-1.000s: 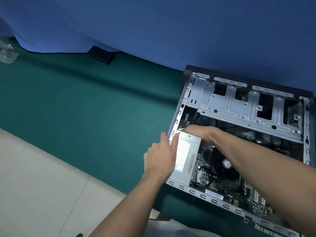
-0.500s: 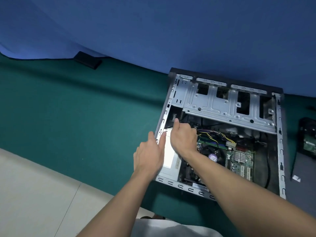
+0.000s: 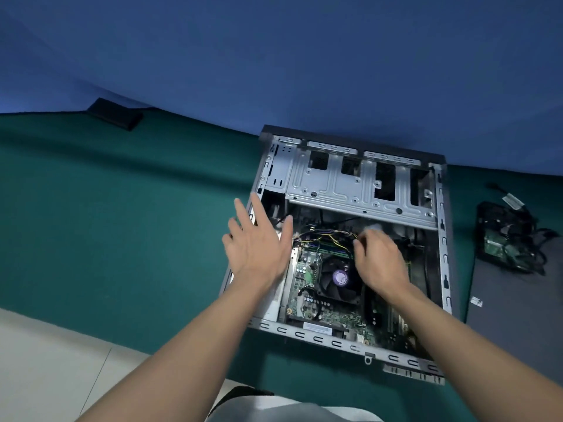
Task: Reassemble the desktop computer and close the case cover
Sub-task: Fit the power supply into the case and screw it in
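The open desktop case [image 3: 443, 269] lies on its side on green cloth, motherboard facing up. A silver power supply [image 3: 272, 300] sits along its left wall. My left hand [image 3: 259, 248] hovers over that wall with fingers spread straight, holding nothing. My right hand [image 3: 380, 260] is inside the case, right of the CPU fan [image 3: 339, 278]. Its fingers curl down into the yellow and black cable bundle [image 3: 323, 239] and grip the wires; the fingertips are blurred. The empty metal drive cage [image 3: 359, 187] spans the far end of the case.
A dark grey side panel [image 3: 515, 324] lies flat right of the case. A black drive with tangled cables [image 3: 502, 242] rests at its far end. A small black object [image 3: 115, 114] lies far left by the blue backdrop. Pale floor tile [image 3: 45, 367] borders the cloth.
My left hand has lifted off the power supply and spread its fingers. My right hand moved right, from the power supply's far corner to the cable bundle. The view shifted right.
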`<move>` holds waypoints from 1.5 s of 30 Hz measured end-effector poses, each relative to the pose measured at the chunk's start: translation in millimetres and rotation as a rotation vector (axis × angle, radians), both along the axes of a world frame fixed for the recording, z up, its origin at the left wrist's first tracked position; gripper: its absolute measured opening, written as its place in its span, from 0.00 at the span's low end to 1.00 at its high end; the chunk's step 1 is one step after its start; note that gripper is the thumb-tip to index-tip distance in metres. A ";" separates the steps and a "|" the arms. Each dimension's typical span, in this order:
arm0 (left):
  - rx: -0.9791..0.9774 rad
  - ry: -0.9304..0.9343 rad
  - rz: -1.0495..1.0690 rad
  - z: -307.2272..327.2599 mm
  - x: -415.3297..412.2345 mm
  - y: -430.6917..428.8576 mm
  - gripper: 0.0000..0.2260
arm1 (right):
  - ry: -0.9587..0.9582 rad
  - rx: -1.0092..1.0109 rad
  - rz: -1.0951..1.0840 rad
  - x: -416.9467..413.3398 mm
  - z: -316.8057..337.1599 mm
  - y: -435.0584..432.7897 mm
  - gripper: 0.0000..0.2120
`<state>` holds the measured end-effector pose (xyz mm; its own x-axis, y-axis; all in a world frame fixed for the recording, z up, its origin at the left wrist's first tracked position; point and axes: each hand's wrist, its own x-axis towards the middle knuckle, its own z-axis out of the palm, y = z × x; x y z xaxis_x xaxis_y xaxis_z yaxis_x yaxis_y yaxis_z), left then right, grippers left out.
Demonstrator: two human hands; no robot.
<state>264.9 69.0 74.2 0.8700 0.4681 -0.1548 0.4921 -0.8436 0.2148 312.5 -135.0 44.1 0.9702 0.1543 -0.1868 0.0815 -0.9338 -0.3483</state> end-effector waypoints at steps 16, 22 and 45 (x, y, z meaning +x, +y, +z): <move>0.115 -0.007 0.042 -4.6 6.2 -6.6 0.33 | 0.262 -0.270 0.206 55.1 -2.2 -15.5 0.09; 0.113 -0.030 0.050 -6.5 7.4 -5.8 0.33 | 0.280 -0.266 0.272 70.6 -12.1 -11.3 0.16; 0.127 -0.039 0.051 -8.8 7.2 -6.1 0.34 | 0.193 -0.321 0.397 70.7 -27.0 -13.2 0.12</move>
